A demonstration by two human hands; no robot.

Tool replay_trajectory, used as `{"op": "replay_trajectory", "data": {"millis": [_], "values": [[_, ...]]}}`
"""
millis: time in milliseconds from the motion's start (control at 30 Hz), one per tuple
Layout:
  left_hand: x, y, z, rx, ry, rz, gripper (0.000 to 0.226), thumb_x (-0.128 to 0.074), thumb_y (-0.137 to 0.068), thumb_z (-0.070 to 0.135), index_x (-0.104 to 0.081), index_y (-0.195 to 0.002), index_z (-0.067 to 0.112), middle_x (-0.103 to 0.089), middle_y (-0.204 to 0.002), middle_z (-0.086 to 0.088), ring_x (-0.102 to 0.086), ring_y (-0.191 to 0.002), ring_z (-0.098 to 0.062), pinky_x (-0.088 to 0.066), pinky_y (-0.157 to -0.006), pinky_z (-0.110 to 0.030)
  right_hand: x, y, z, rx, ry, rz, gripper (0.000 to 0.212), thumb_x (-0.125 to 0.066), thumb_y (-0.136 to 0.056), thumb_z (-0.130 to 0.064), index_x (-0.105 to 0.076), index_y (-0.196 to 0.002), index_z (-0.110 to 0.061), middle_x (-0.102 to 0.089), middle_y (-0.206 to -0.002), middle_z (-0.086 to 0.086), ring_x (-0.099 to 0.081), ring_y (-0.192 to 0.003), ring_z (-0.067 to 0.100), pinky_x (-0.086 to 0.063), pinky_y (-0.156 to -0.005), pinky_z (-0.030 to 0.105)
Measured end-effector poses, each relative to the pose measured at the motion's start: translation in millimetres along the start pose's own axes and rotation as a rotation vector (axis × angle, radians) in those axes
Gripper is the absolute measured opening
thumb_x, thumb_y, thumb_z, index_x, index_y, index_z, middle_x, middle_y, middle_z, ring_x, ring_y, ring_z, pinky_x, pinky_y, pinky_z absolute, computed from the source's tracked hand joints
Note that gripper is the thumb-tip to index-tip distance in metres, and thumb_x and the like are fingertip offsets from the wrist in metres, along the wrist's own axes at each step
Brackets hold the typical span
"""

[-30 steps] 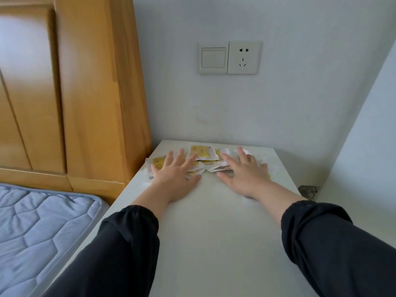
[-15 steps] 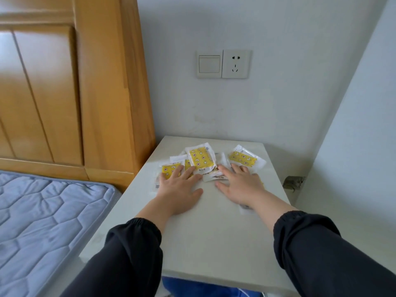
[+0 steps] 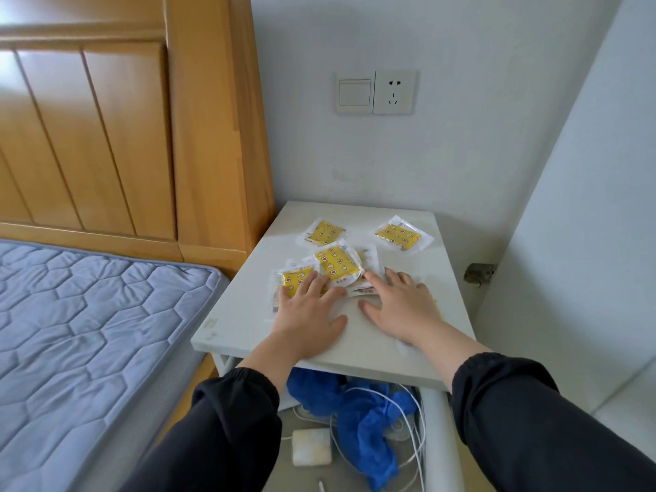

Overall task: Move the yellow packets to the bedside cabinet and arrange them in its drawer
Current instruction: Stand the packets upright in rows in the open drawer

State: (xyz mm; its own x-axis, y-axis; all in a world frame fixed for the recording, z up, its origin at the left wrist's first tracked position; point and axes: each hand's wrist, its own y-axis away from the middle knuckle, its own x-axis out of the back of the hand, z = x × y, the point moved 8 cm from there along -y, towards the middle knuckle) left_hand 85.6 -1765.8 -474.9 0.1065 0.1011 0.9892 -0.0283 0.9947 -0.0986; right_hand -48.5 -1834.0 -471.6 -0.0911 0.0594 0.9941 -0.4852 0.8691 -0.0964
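yellow packets (image 3: 337, 266) in clear wrappers lay scattered over the top of the white bedside cabinet (image 3: 447, 289), none of them in the drawer. one sat near the back edge toward the left (image 3: 324, 233), another near the back right corner (image 3: 399, 236), and the rest overlapped in a loose heap around the middle of the top.

the left hand (image 3: 307, 314) lay flat with straight, spread fingers, its fingertips resting on a packet at the left of the heap (image 3: 293, 278). the right hand (image 3: 401, 307) was likewise flat and spread, palm down, pressing on packets and pale wrappers at the right side of the heap. neither hand gripped anything.

below the front edge of the top, the drawer (image 3: 438, 438) stood pulled out. it held crumpled blue material (image 3: 358, 420) across its middle, loops of white cable (image 3: 417, 445) along its right side, and a white power adapter (image 3: 310, 446) toward its left.

a grey quilted mattress (image 3: 88, 332) and wooden headboard (image 3: 124, 136) stood to the left of the cabinet, and a wall switch (image 3: 355, 92) and socket (image 3: 394, 92) sat on the wall above it.
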Motion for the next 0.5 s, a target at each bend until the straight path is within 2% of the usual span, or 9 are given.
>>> {"op": "replay_trajectory", "data": {"millis": [100,167,233,267,333,400,500], "values": [[2.7,15.2,4.4,-0.013,0.035,0.029,0.055,-0.038,-0.094,0.048,-0.021,-0.145,0.04,-0.007,-0.159,0.005,0.005,-0.147,-0.016,-0.005,-0.116,-0.057,1.8,10.1,-6.6,0.046,-0.035,0.009,0.061,-0.035,-0.091,-0.056,-0.016,-0.146,-0.038,-0.026,-0.153,0.004,-0.026,-0.138,0.025,-0.026,-0.108,0.049],[3.8,23.1,6.3,-0.026,0.069,0.042,0.062,-0.04,-0.094,0.047,-0.012,-0.149,0.042,0.003,-0.16,0.007,0.009,-0.148,-0.015,-0.002,-0.118,-0.054,8.4,15.6,-10.2,0.084,-0.162,0.04,0.062,-0.039,-0.093,-0.048,-0.011,-0.148,-0.037,-0.016,-0.158,0.004,-0.021,-0.143,0.024,-0.016,-0.114,0.053],[5.8,26.3,6.6,-0.026,0.094,0.056,0.069,-0.042,-0.093,0.047,-0.003,-0.15,0.043,0.011,-0.161,0.007,0.015,-0.147,-0.014,0.004,-0.119,-0.048,26.7,20.0,-4.8,0.063,-0.319,0.158,0.063,-0.042,-0.095,-0.038,-0.011,-0.149,-0.032,-0.013,-0.159,0.004,-0.017,-0.145,0.022,-0.01,-0.116,0.053],[6.6,26.6,5.9,-0.019,0.106,0.064,0.071,-0.043,-0.092,0.047,-0.001,-0.15,0.042,0.013,-0.161,0.007,0.017,-0.147,-0.014,0.006,-0.119,-0.046,37.2,22.1,2.1,0.022,-0.352,0.235,0.062,-0.043,-0.095,-0.034,-0.014,-0.15,-0.027,-0.016,-0.158,0.005,-0.02,-0.144,0.023,-0.013,-0.115,0.051],[9.6,26.2,3.1,0.008,0.148,0.099,0.072,-0.043,-0.092,0.048,-0.002,-0.151,0.04,0.013,-0.161,0.007,0.017,-0.146,-0.013,0.008,-0.119,-0.043,50.8,27.2,21.4,-0.124,-0.302,0.321,0.058,-0.048,-0.093,-0.029,-0.027,-0.145,-0.017,-0.033,-0.149,0.008,-0.034,-0.134,0.027,-0.028,-0.109,0.045],[13.8,26.5,-0.9,0.045,0.218,0.164,0.069,-0.043,-0.093,0.048,-0.008,-0.152,0.037,0.007,-0.161,0.008,0.014,-0.147,-0.012,0.006,-0.119,-0.042,47.1,33.2,41.2,-0.312,-0.205,0.209,0.056,-0.052,-0.089,-0.041,-0.039,-0.135,-0.012,-0.046,-0.134,0.008,-0.043,-0.121,0.028,-0.04,-0.095,0.041],[18.4,28.2,-6.6,0.085,0.317,0.247,0.064,-0.044,-0.094,0.046,-0.018,-0.151,0.032,-0.004,-0.161,0.006,0.006,-0.148,-0.012,0.001,-0.12,-0.041,26.6,43.9,53.4,-0.46,-0.177,-0.05,0.077,-0.06,-0.076,-0.063,-0.041,-0.13,-0.012,-0.047,-0.128,0.008,-0.043,-0.122,0.028,-0.042,-0.091,0.039]]}}
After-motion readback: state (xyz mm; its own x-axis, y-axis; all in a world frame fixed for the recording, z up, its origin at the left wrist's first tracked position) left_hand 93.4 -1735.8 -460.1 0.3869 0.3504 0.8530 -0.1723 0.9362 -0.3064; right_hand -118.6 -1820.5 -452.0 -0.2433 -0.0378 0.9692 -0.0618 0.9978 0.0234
